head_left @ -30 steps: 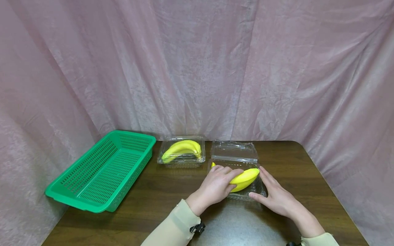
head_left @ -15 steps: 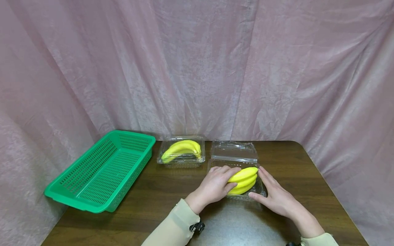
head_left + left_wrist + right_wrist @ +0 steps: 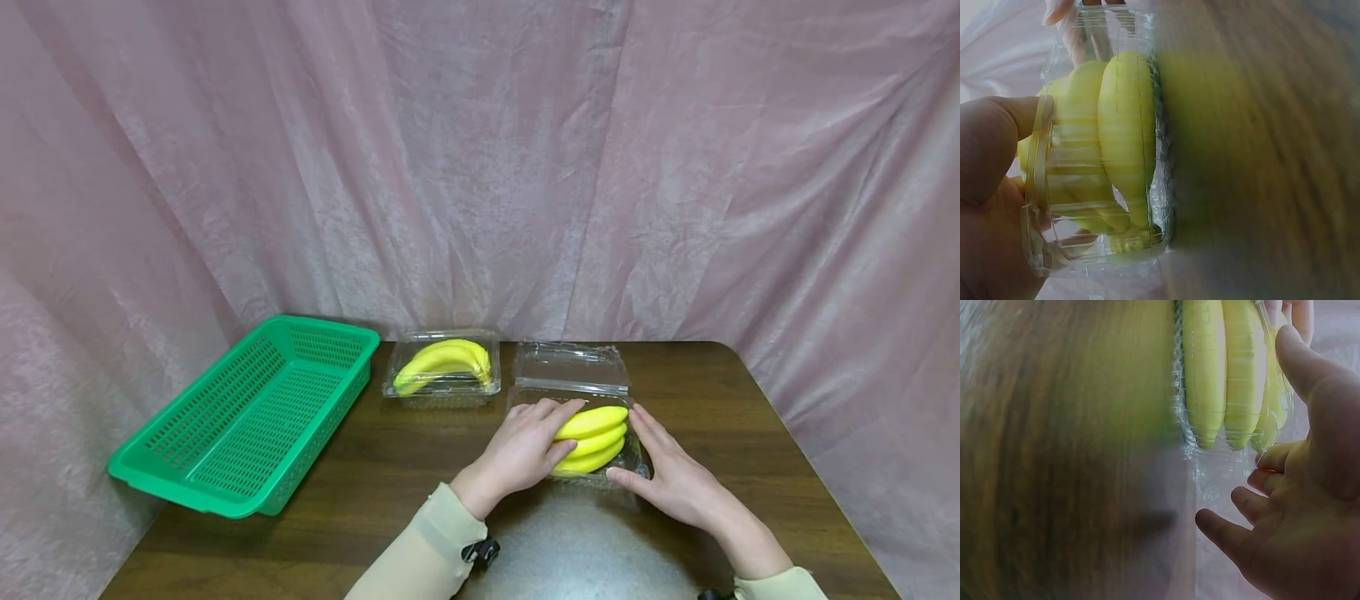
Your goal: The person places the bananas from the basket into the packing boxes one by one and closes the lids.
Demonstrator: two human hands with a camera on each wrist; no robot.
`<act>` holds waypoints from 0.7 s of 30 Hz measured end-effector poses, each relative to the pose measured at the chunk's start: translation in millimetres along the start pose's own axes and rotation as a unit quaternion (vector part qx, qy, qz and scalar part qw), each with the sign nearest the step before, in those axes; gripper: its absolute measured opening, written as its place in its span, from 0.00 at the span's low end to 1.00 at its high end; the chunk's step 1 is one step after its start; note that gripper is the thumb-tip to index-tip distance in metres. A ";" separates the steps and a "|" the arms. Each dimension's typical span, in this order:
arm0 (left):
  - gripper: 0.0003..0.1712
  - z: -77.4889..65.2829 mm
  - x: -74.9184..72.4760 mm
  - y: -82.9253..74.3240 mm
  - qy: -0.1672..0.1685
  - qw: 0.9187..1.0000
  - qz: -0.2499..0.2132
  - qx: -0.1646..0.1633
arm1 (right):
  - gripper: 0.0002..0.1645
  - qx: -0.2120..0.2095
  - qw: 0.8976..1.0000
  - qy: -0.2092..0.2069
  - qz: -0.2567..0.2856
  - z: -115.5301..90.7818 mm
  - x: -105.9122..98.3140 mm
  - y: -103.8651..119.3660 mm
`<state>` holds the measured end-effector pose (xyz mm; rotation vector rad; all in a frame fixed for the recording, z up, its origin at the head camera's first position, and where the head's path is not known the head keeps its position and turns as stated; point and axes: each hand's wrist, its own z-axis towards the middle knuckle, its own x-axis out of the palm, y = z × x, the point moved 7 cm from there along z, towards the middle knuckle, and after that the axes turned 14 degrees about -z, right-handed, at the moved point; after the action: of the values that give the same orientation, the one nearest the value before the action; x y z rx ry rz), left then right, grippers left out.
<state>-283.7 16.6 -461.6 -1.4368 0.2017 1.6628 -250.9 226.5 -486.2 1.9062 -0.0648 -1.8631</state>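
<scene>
A bunch of yellow bananas (image 3: 596,437) lies in the base of a clear plastic clamshell box (image 3: 636,454), whose lid (image 3: 570,367) is folded back away from me. My left hand (image 3: 517,446) grips the stem end of the bunch from above, thumb on the near side. In the left wrist view, that thumb crosses the box rim onto the bananas (image 3: 1125,119); the other fingers are partly hidden. At the right end of the box stands my right hand (image 3: 678,483), fingers extended and thumb spread, touching the rim. The right wrist view shows its fingers (image 3: 1225,534) apart, holding nothing.
Left of the box with the raised lid, a closed clear box (image 3: 390,387) contains another bunch of bananas (image 3: 442,362). A green slotted basket (image 3: 262,500) stands at the table's left side. Behind the wooden table (image 3: 720,400) hangs a pink curtain (image 3: 480,167).
The bunch has been lowered and tilted flat into the box base, so several bananas now show side by side. My left hand shifted very slightly; my right hand stayed at the box's right end.
</scene>
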 end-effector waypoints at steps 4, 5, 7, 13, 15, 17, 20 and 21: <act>0.35 -1.1 -1.2 2.3 0.000 1.000 -0.004 -0.001 | 0.65 -0.001 1.000 0.003 0.001 0.2 -0.7 0.4; 0.35 -1.1 -1.9 2.7 -0.001 1.000 -0.003 -0.001 | 0.65 -0.001 1.000 0.003 0.000 0.4 -0.9 0.4; 0.34 -1.6 -4.1 3.6 -0.004 1.000 0.000 0.000 | 0.65 -0.003 1.000 0.004 -0.002 1.2 -1.5 0.9; 0.33 -3.6 -10.2 5.5 -0.003 1.000 0.004 -0.007 | 0.65 -0.012 1.000 0.011 -0.004 4.3 -4.7 2.3; 0.33 -4.2 -11.3 6.0 -0.002 1.000 0.004 -0.010 | 0.65 -0.014 1.000 0.016 -0.004 5.4 -6.1 2.4; 0.32 -4.5 -12.5 6.3 -0.003 1.000 0.007 -0.010 | 0.65 -0.018 1.000 0.022 -0.004 6.6 -7.8 2.7; 0.32 -4.8 -13.9 7.4 -0.008 1.000 0.009 -0.010 | 0.64 -0.027 0.999 0.028 -0.001 9.2 -11.1 3.2; 0.31 -4.8 -14.2 7.8 -0.010 1.000 0.008 -0.011 | 0.64 -0.029 0.999 0.030 0.000 10.4 -12.5 3.1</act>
<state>-287.0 1.8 -454.2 -1.4377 0.1854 1.6967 -260.9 225.1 -473.1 1.9199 0.0090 -1.7878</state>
